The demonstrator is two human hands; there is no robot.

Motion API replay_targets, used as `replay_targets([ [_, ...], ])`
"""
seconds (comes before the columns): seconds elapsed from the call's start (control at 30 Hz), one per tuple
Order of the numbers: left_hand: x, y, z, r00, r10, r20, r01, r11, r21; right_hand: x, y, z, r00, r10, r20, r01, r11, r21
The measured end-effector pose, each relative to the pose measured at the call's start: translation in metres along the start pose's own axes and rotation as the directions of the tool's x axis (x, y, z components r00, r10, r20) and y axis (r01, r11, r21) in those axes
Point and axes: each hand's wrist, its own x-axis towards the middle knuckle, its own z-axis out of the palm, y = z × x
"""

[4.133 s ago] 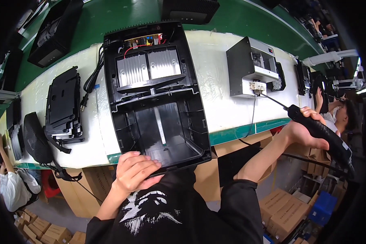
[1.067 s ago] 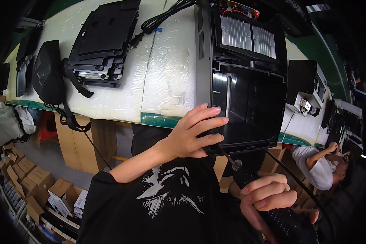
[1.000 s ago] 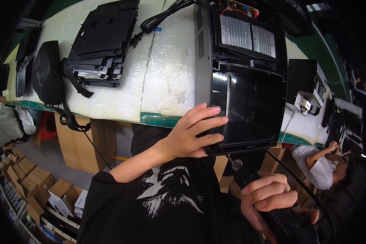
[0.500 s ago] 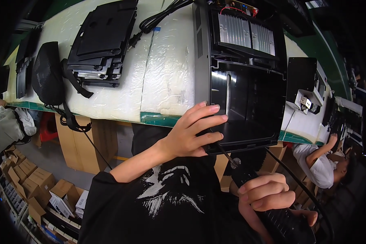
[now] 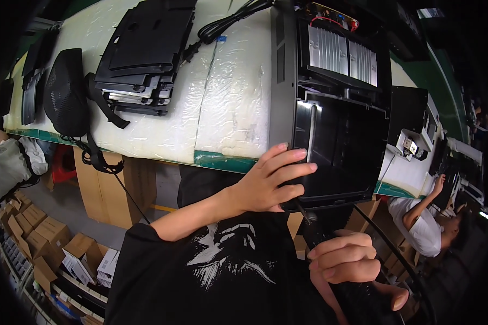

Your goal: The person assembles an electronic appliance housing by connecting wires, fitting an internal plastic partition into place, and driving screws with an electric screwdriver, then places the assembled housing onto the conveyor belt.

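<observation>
A dark, box-shaped appliance casing (image 5: 283, 116) stands at the table's front edge, its top off and its inside showing. My left hand (image 5: 265, 181) grips its near left corner. The fingers are spread over the rim and reach inside, while the thumb stays low at the outer side, partly hidden. At the lower right my right hand (image 5: 344, 257) is wrapped round a black power screwdriver (image 5: 317, 234). The screwdriver's thin bit points up and left at the casing's near wall, close below my left hand. Whether a screw sits at its tip is hidden.
Black plastic panels (image 5: 146, 40) are stacked on the foam-covered table (image 5: 233, 103). Beside them lie a coiled power cord (image 5: 228, 24) and a black mesh pouch (image 5: 65, 97). A black cable (image 5: 382, 233) runs right of the screwdriver. Another person (image 5: 420, 222) works at the right.
The casing and table appear shifted slightly right in view. My right hand and the screwdriver have come a little left, closer to my left hand, which keeps its hold on the corner.
</observation>
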Motion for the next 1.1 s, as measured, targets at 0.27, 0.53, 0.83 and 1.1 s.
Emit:
replay_targets([
  [0.27,0.000,0.006,-0.003,0.999,-0.036,0.005,0.036,0.999,-0.036,0.009,0.004,-0.007,0.991,0.052,0.122,-0.078,0.972,0.223],
  [0.53,0.005,0.009,-0.003,0.999,-0.028,-0.032,0.026,0.999,-0.043,0.020,-0.011,-0.022,0.924,0.140,0.355,-0.234,0.943,0.238],
  [0.83,0.016,0.021,-0.034,0.994,-0.111,0.023,0.111,0.994,0.006,-0.009,-0.062,-0.068,0.668,-0.369,-0.646,0.578,0.804,0.139],
  [1.1,0.020,0.018,-0.065,0.968,-0.250,0.020,0.242,0.910,-0.338,-0.106,-0.009,-0.247,0.002,-0.235,-0.972,-0.297,0.928,-0.225],
])
